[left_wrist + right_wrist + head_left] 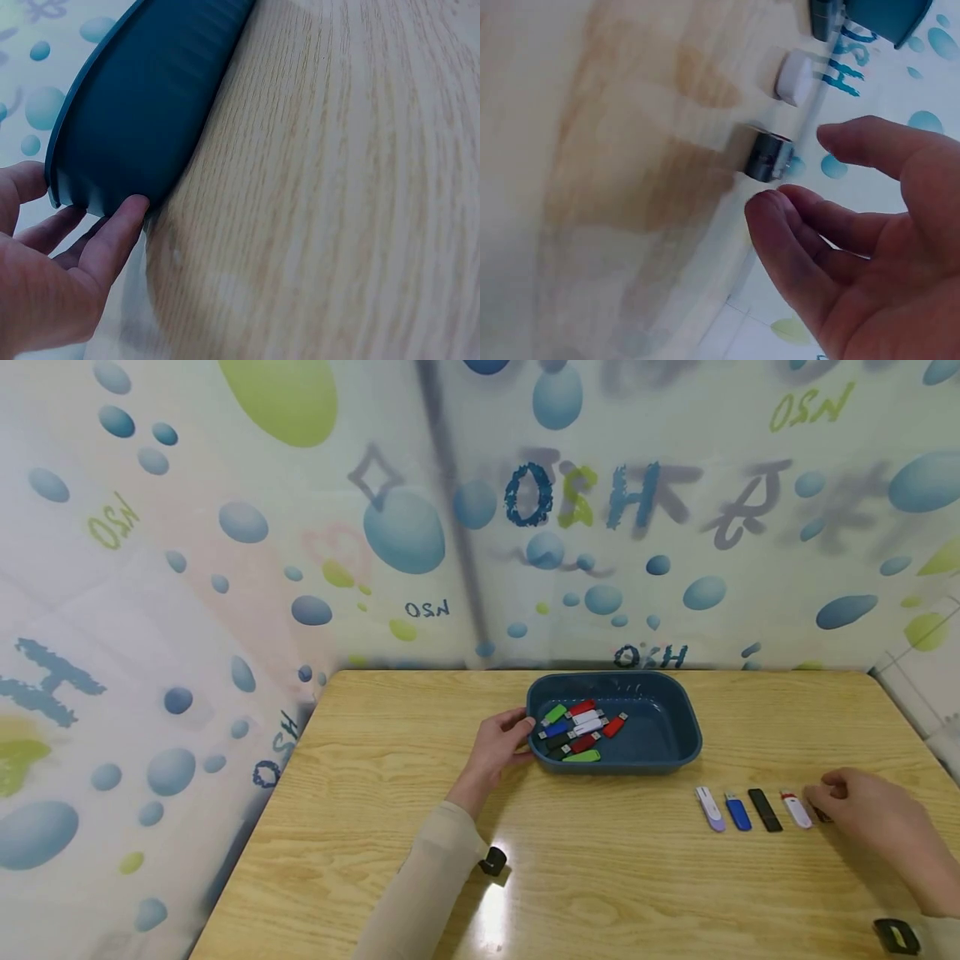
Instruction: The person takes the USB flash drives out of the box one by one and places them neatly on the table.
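Note:
On the left end of a dark blue plastic bin (626, 767) my left hand (498, 743) grips the rim. In the left wrist view, its thumb lies at the rim and its fingers bear on the bin's outer wall (142, 112). My right hand (881, 810) hovers over the right end of a row of USB sticks, thumb and fingers apart. Just beyond those fingertips, the right wrist view has a dark USB stick (766, 156) on the table. Left of it in the row are a white-and-red stick (797, 810), a black one (765, 810), a blue one (738, 812) and a white-and-lilac one (710, 810).
Inside the bin's left half lies a pile of several USB sticks, among them a red one (616, 725) and a green one (582, 757). A wood-grain table (375, 760) carries everything. Behind it hangs a patterned backdrop (480, 585), close to the bin's far side.

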A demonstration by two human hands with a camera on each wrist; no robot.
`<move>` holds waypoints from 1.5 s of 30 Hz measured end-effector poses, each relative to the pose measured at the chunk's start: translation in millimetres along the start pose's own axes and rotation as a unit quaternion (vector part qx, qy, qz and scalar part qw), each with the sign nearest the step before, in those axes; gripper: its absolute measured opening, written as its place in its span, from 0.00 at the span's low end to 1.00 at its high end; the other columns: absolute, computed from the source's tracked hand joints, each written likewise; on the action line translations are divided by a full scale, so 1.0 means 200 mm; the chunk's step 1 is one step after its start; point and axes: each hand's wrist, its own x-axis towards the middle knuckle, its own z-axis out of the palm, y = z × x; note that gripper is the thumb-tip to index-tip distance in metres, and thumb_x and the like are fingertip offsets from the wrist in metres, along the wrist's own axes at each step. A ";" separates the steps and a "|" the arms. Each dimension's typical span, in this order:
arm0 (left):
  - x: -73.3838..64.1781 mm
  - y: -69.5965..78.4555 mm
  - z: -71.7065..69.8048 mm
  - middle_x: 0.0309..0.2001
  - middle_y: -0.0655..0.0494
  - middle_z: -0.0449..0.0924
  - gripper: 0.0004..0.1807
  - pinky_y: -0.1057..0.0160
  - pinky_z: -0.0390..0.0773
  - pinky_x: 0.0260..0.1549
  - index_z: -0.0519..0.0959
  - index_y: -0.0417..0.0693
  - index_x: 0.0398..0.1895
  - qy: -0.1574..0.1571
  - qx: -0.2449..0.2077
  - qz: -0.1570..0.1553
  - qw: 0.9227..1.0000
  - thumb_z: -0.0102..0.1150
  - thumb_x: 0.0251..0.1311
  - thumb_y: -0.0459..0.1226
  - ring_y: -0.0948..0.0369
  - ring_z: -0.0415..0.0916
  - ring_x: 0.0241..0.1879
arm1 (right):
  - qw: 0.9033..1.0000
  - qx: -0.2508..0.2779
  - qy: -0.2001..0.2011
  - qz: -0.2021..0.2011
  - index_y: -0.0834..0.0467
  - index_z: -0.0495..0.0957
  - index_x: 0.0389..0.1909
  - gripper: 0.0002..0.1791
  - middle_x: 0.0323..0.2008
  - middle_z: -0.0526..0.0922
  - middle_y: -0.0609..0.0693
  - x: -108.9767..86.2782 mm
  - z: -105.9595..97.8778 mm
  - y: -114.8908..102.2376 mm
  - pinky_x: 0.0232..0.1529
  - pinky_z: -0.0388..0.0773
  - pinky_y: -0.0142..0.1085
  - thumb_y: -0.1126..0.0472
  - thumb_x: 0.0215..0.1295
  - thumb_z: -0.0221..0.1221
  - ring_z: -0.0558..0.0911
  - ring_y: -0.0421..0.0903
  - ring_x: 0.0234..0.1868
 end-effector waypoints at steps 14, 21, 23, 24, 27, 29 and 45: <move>0.00 0.00 -0.01 0.61 0.41 0.79 0.24 0.51 0.87 0.47 0.75 0.38 0.69 0.015 -0.003 -0.006 1.000 0.58 0.74 0.37 0.49 0.82 0.55 | 0.986 0.035 0.139 -0.079 0.74 0.77 0.52 0.24 0.37 0.84 0.65 -0.04 -0.10 -0.29 0.23 0.75 0.43 0.52 0.78 0.54 0.81 0.55 0.30; 0.01 0.02 -0.01 0.58 0.37 0.80 0.21 0.55 0.89 0.40 0.76 0.33 0.66 0.029 0.022 0.019 0.999 0.56 0.72 0.33 0.48 0.82 0.51 | 0.974 0.066 0.155 -0.152 0.69 0.81 0.51 0.20 0.37 0.86 0.58 0.01 -0.11 -0.56 0.27 0.74 0.39 0.54 0.75 0.58 0.81 0.49 0.30; 0.00 0.03 -0.01 0.56 0.37 0.81 0.21 0.56 0.89 0.38 0.77 0.33 0.65 0.036 0.048 0.028 0.998 0.56 0.72 0.32 0.48 0.83 0.48 | 0.973 0.067 0.150 -0.165 0.69 0.82 0.50 0.19 0.36 0.86 0.58 0.03 -0.10 -0.64 0.29 0.77 0.42 0.55 0.75 0.59 0.81 0.51 0.32; 0.00 0.04 -0.02 0.56 0.37 0.81 0.20 0.56 0.89 0.38 0.77 0.33 0.64 0.040 0.061 0.031 0.997 0.56 0.72 0.32 0.48 0.83 0.47 | 0.972 0.068 0.146 -0.171 0.69 0.82 0.50 0.18 0.36 0.86 0.58 0.04 -0.10 -0.67 0.30 0.78 0.44 0.56 0.75 0.59 0.81 0.52 0.33; 0.00 0.03 -0.03 0.55 0.36 0.82 0.20 0.54 0.89 0.37 0.78 0.32 0.64 0.045 0.088 0.035 0.994 0.56 0.72 0.32 0.48 0.85 0.46 | 0.972 0.068 0.131 -0.185 0.67 0.83 0.49 0.16 0.36 0.85 0.56 0.07 -0.08 -0.78 0.33 0.80 0.48 0.57 0.75 0.60 0.82 0.52 0.34; 0.00 0.03 -0.04 0.55 0.35 0.81 0.20 0.51 0.89 0.39 0.77 0.32 0.64 0.043 0.089 0.035 0.994 0.56 0.72 0.32 0.45 0.84 0.47 | 0.972 0.066 0.115 -0.193 0.67 0.83 0.48 0.15 0.35 0.85 0.55 0.09 -0.06 -0.84 0.34 0.80 0.48 0.57 0.74 0.61 0.81 0.50 0.34; -0.04 0.01 -0.07 0.61 0.38 0.78 0.23 0.50 0.87 0.47 0.74 0.34 0.68 -0.003 0.049 0.040 0.998 0.57 0.74 0.34 0.49 0.82 0.53 | 0.975 0.025 0.040 -0.215 0.63 0.84 0.45 0.13 0.33 0.83 0.51 0.28 0.12 -1.15 0.27 0.77 0.39 0.56 0.72 0.64 0.76 0.45 0.27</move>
